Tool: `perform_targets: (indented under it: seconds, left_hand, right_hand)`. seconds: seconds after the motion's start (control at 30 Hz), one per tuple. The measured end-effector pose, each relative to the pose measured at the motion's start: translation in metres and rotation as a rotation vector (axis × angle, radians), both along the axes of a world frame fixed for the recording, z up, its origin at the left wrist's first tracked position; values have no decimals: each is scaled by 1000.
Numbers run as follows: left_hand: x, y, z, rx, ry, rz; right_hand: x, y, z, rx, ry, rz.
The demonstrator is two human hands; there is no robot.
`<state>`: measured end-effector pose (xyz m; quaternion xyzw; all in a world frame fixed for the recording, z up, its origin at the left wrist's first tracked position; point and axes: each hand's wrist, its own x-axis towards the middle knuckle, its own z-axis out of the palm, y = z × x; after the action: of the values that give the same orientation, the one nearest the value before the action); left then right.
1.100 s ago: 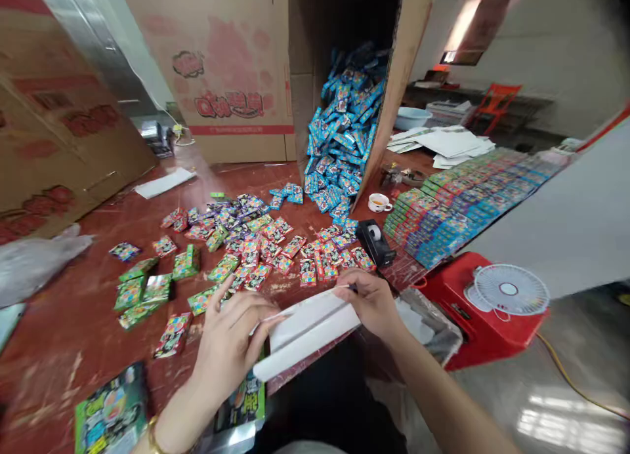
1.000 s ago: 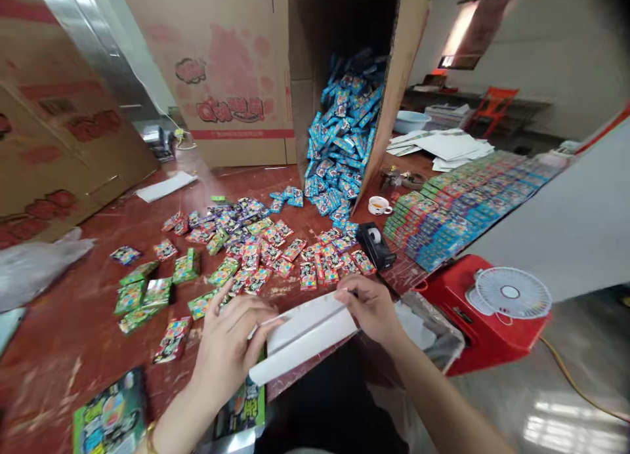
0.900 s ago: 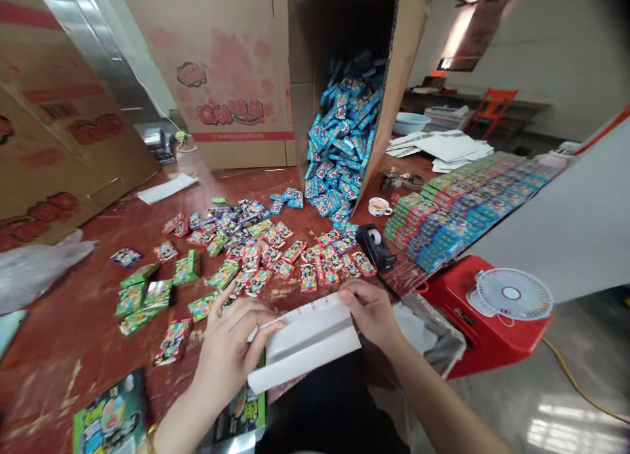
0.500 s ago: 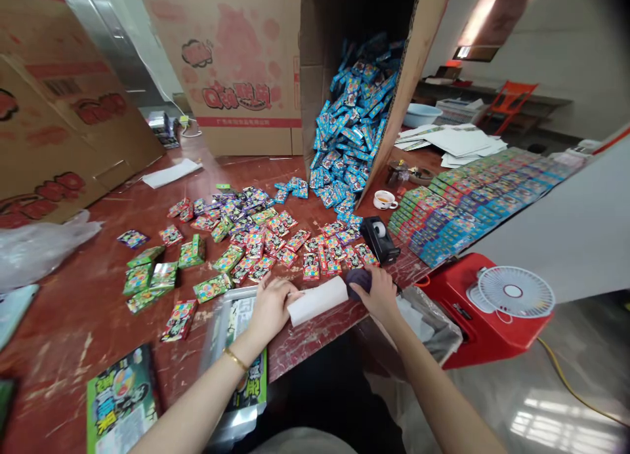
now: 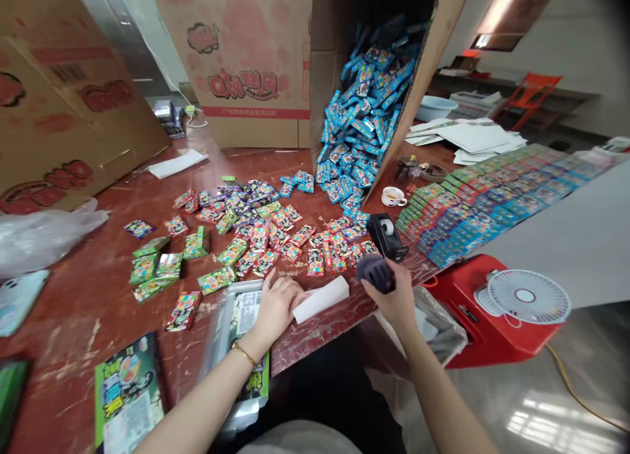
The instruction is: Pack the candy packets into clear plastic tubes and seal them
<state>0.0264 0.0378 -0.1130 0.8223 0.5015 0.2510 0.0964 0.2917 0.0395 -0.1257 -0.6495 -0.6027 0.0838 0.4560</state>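
Note:
A white strip of paper (image 5: 322, 300), curled along its length, lies by the table's front edge. My left hand (image 5: 279, 303) is closed at its left end, fingertips on the paper, thumb mostly hidden. My right hand (image 5: 398, 300) grips a dark purple, rounded object (image 5: 377, 273) with ridges on its side, whose kind I cannot make out. It is held just right of the paper, in front of a black tape dispenser (image 5: 387, 237). Under my left wrist is a clear plastic tray (image 5: 216, 336) with a green-and-black printed package (image 5: 258, 378). Small red candy packets (image 5: 315, 262) lie beyond my hands.
Blue packets (image 5: 364, 123) spill from a tipped carton (image 5: 418, 73). A cup (image 5: 394, 196) stands near stacked packets (image 5: 457, 211). Rightward are a lined bin (image 5: 450, 339) and a white fan (image 5: 529, 296) on a red box. A phone (image 5: 22, 303) and plastic bag (image 5: 49, 237) lie left.
My right hand has lifted the dark purple object and moved it right, away from the paper's end, turning it. My left hand stays at the paper. The view has shifted slightly.

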Motion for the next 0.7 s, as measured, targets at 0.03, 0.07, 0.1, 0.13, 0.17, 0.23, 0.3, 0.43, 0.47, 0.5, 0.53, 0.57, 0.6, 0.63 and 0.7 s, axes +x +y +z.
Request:
perform_targets:
  seconds: [0.03,0.07,0.1,0.13,0.17,0.23,0.3,0.43,0.47,0.5,0.53,0.57,0.6,0.63,0.7]
  left_hand:
    - [1,-1,-1,-1,-1,-8]
    - [2,-1,-1,-4,-2,-18]
    - [3,-2,-1,-9,-4,-27]
    - [5,-2,-1,-14,-6,-35]
    - [7,-3,0,-20,-8,-37]
    - [10,-4,0,-38,-18,-27]
    - [12,-3,-2,-73,-30,-8]
    - [12,4,-12,-191,-41,24]
    - [12,7,-15,-221,-40,27]
    - [11,10,-17,-246,-37,28]
    - [11,13,-17,-265,-33,28]
    - [11,15,-18,-279,-27,28]
    - [11,18,-17,-288,-21,30]
    - [11,20,-17,-294,-14,35]
    - [12,22,-16,-300,-3,48]
  right_hand:
    - [-7,-5,9,64,31,11]
    - [-15,-10,17,90,46,69]
    - [-24,-16,23,84,49,158]
    - [-33,-22,26,56,45,254]
    - [-41,-28,26,21,36,334]
    - [-52,-40,15,-30,15,398]
    - [-57,-52,-5,-55,-10,368]
    - [-55,-65,-37,-122,-51,324]
    - [-55,-66,-39,-138,-56,320]
    - [-55,-66,-40,-155,-60,320]
    - [-55,-65,-38,-172,-63,320]
    - [-55,-64,-34,-191,-68,320]
    - [-56,-62,-29,-210,-75,318]
    - [-56,-60,-24,-232,-87,313]
    - [-57,-56,-13,-288,-121,310]
